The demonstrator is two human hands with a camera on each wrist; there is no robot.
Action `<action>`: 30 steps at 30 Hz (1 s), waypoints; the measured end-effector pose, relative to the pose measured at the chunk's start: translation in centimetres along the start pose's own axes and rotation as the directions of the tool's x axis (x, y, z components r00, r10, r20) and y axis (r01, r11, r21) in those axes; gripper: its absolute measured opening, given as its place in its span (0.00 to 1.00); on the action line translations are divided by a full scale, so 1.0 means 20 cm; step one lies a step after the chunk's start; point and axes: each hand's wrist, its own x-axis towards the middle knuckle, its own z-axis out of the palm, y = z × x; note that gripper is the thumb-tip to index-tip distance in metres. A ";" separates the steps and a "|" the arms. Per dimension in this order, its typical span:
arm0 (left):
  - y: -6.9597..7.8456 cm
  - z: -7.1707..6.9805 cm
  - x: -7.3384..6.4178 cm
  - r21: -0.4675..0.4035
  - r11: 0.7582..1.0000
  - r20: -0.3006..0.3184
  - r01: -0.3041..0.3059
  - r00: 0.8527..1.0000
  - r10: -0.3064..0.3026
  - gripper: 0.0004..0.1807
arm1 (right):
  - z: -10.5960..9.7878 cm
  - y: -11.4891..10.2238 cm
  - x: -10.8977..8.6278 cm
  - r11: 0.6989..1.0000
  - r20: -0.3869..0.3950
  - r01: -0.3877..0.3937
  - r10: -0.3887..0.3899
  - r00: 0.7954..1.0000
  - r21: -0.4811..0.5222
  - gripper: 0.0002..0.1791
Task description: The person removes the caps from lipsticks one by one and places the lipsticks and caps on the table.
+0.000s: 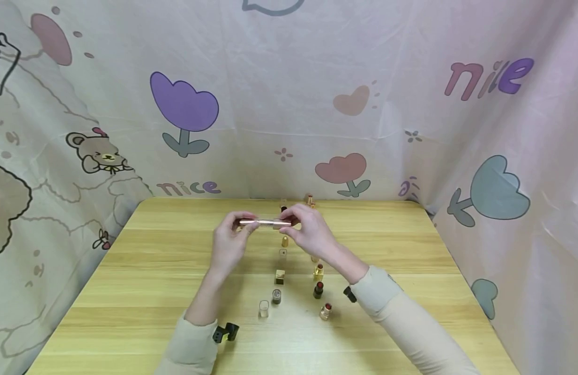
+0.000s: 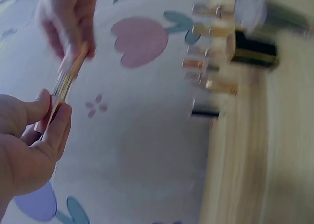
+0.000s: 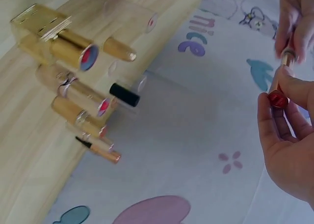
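I've got a slim rose-gold metal lipstick tube (image 1: 265, 223) held level between both hands above the far middle of the pale wooden table (image 1: 129, 291). My left hand (image 1: 229, 240) pinches its left end between thumb and fingertips, and my right hand (image 1: 310, 233) has its fingers curled round the right end. From the head view my fingers cover both tips of the tube, so I can't see where cap meets body. The right wrist view does show a round red end (image 3: 278, 100) poking out between my thumb and fingers, though the rest of the tube is mostly hidden there. The left wrist view is pretty blurry, only a gold streak (image 2: 68, 76) between the two hands. Below my hands stands a loose cluster of small lipsticks and caps (image 1: 298, 281): a gold square cap (image 1: 279, 276), a clear one (image 1: 263, 308), a couple with red bullets showing. The ones right under my right hand are partly blocked. The cartoon tulip cloth backdrop (image 1: 289, 94) wraps round the table's far and side edges.
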 end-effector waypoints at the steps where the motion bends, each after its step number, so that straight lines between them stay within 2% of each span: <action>1: 0.00 -0.02 0.01 0.001 1.000 -0.024 -0.013 1.000 0.013 0.15 | -0.01 0.01 0.00 1.000 -0.010 -0.006 0.006 1.000 0.001 0.16; 3: -0.01 -0.06 0.02 -0.011 0.999 -0.063 -0.032 0.998 0.031 0.15 | -0.02 0.02 0.00 1.000 -0.032 -0.010 0.010 0.999 0.006 0.15; 6: -0.01 -0.10 0.03 -0.012 0.999 -0.074 -0.041 0.996 0.040 0.16 | -0.02 0.04 0.01 1.000 -0.059 0.006 -0.004 0.998 0.021 0.16; 9: -0.02 -0.13 0.05 0.014 1.000 -0.057 -0.010 0.998 0.011 0.16 | -0.01 0.05 0.02 0.999 -0.074 0.016 -0.014 0.997 0.033 0.19; 13: -0.05 -0.14 0.08 0.095 0.995 -0.031 0.018 0.999 -0.015 0.19 | 0.02 0.05 0.05 0.999 -0.060 -0.015 0.017 0.998 0.039 0.23; 18: -0.10 -0.15 0.11 0.192 0.981 0.008 -0.018 1.000 0.017 0.19 | 0.06 0.05 0.10 0.992 -0.003 -0.098 0.099 0.995 0.080 0.19; 21: -0.13 -0.16 0.13 0.268 0.962 0.048 -0.055 0.998 0.043 0.17 | 0.09 0.06 0.14 0.984 0.025 -0.147 0.145 0.989 0.104 0.17; 25: -0.19 -0.17 0.16 0.403 0.910 0.113 -0.097 0.992 0.056 0.16 | 0.13 0.08 0.21 0.969 0.080 -0.215 0.206 0.975 0.126 0.16; 30: -0.25 -0.19 0.20 0.502 0.853 0.201 -0.143 0.978 0.046 0.14 | 0.17 0.12 0.29 0.963 0.161 -0.264 0.251 0.954 0.061 0.18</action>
